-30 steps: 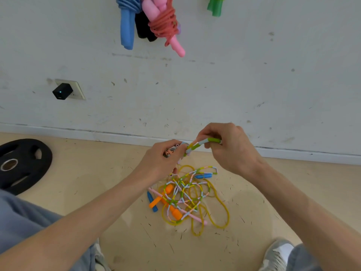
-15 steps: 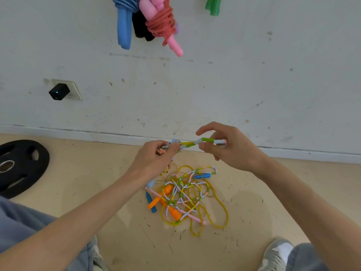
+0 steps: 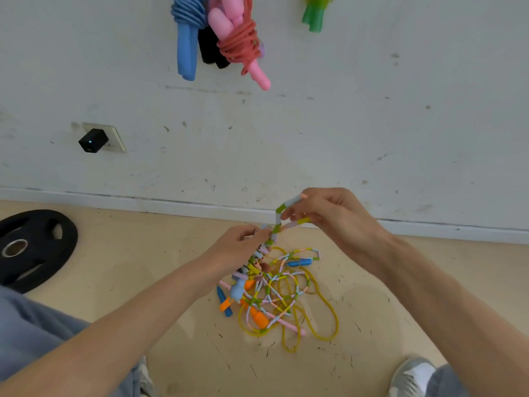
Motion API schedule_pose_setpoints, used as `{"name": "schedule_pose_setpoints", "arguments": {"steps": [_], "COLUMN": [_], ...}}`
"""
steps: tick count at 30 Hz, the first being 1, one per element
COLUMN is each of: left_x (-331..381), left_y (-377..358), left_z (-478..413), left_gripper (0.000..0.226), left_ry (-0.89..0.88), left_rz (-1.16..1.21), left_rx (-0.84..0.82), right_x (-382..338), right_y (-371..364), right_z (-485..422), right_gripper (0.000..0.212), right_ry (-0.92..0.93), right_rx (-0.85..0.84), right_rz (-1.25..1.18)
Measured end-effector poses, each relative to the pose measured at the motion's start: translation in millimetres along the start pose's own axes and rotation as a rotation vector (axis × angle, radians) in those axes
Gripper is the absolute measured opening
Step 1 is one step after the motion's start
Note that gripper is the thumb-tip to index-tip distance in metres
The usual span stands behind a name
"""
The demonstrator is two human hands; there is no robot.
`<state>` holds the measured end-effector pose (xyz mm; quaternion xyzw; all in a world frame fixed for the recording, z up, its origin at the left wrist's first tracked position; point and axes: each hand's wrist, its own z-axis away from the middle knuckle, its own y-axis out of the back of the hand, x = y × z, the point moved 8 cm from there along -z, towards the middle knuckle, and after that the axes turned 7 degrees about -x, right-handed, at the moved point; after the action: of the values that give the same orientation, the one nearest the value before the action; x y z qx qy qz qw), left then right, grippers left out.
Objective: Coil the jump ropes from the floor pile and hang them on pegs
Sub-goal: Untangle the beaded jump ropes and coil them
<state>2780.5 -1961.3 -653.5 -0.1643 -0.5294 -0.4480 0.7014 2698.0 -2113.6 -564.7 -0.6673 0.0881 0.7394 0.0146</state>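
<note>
A beaded jump rope [image 3: 277,224] in green, white, pink and yellow segments runs between my two hands above the floor. My left hand [image 3: 240,247] grips a bunch of its folded strands, which hang down below the fist. My right hand [image 3: 323,213] pinches a bent loop of the same rope, up and to the right. Below lies the floor pile [image 3: 280,296]: a yellow rope, more beaded rope, orange, blue and pink handles. On the wall hang coiled ropes: a blue one [image 3: 187,38], a red and pink one [image 3: 243,47], a green one [image 3: 315,15].
A black weight plate [image 3: 31,247] lies on the floor at the left. A wall socket with a black plug [image 3: 94,140] sits low on the wall. My grey shoe [image 3: 409,376] is at the bottom right, my trouser leg [image 3: 34,339] at the bottom left.
My right hand has risen and folded the beaded rope into a bent loop. The left hand has dropped slightly, with more strands hanging below it.
</note>
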Motion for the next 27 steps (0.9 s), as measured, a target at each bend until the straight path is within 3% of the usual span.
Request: {"name": "schedule_pose_setpoints", "arguments": {"steps": [3,5,10,14,17,22,25,27], "left_x": [8,16,37,37,31,50,89,120], "left_y": [1,-4,-12,-18,-20,-8,-4,2], "left_z": [-1,1,4,4,2,3,13,21], "left_gripper": [0.031,0.027,0.023,0.027,0.026,0.014,0.046,0.042], "left_ry": [-0.063,-0.129,-0.256,-0.23,-0.193,-0.236,-0.407,-0.561], "left_rz": [0.049,0.014,-0.003,0.001,-0.118,-0.249,-0.213,-0.16], "left_rx": [-0.009,-0.068,-0.117,-0.168,-0.163,-0.267,-0.285,-0.203], "right_x": [5,10,10,14,9,-32,-62,-81], "right_y": [-3,1,39,43,29,-2,-7,-6], "right_z": [-4,-9,-10,-9,-12,-14,-12,-14], "right_gripper": [0.029,0.034,0.045,0.044,0.04,0.034,0.034,0.035], "right_ry": [-0.004,-0.045,-0.018,-0.031,-0.023,-0.046,-0.013,0.031], "right_rx": [0.0,0.051,0.28,0.326,0.246,-0.12,-0.242,-0.249], "right_rz": [-0.497,-0.631,-0.665,-0.628,-0.419,-0.366,-0.283,-0.19]}}
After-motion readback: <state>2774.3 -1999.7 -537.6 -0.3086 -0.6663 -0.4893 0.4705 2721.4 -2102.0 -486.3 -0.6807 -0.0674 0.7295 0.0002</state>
